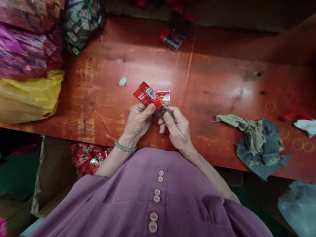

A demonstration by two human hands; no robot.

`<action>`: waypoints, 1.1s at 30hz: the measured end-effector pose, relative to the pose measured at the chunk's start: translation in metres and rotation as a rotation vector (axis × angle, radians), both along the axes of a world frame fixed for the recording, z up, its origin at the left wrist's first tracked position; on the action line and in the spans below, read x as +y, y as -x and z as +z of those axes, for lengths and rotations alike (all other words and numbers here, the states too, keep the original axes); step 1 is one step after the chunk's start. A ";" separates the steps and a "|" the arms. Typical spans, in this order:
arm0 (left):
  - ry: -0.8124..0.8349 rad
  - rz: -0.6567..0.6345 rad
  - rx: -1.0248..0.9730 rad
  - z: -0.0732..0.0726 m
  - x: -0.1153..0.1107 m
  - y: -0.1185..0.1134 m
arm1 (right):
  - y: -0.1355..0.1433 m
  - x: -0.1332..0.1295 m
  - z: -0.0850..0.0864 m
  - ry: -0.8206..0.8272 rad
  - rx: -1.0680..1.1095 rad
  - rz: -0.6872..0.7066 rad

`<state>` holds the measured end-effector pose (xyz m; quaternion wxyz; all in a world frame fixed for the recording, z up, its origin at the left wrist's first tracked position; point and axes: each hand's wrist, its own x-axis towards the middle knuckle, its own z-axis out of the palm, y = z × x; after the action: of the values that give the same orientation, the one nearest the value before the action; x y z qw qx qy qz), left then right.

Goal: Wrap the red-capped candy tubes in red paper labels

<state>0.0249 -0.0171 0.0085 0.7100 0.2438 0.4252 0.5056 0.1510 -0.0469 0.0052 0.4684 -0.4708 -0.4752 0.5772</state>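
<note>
Between my two hands, above the red-brown table, is a red packet with a white barcode label and a clear part showing dark contents. My left hand, with a green bracelet on its wrist, pinches the packet's lower edge between thumb and fingers. The clear, dark end is gripped by my right hand, thumb on top. Just behind the packet a second red wrapper piece shows; my fingers partly hide how it is held.
Filled plastic bags are heaped at the left, a yellow bag lowest. Red-capped clear containers lie at the back. Grey-green rags and rubber bands are at the right. Below the table edge, a cardboard box stands near red packets.
</note>
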 end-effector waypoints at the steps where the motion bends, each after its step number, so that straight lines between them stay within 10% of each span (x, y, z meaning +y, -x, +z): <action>1: -0.003 -0.026 -0.016 0.001 -0.001 0.000 | 0.001 0.001 -0.001 0.047 0.086 0.008; 11: -0.043 -0.139 0.007 0.006 -0.006 -0.005 | 0.000 0.004 -0.009 0.070 0.242 0.020; 18: -0.002 0.195 0.061 -0.001 -0.002 -0.012 | -0.007 0.004 -0.005 -0.027 -0.017 0.058; 23: 0.037 0.225 0.016 -0.005 0.000 -0.017 | -0.013 0.008 -0.006 -0.219 -0.374 0.001; 33: 0.011 0.171 -0.035 -0.004 0.011 -0.001 | -0.020 0.018 0.005 -0.135 -0.200 0.089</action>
<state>0.0263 -0.0060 0.0042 0.6729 0.1938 0.4347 0.5663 0.1714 -0.0292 0.0103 0.4231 -0.4721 -0.5777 0.5143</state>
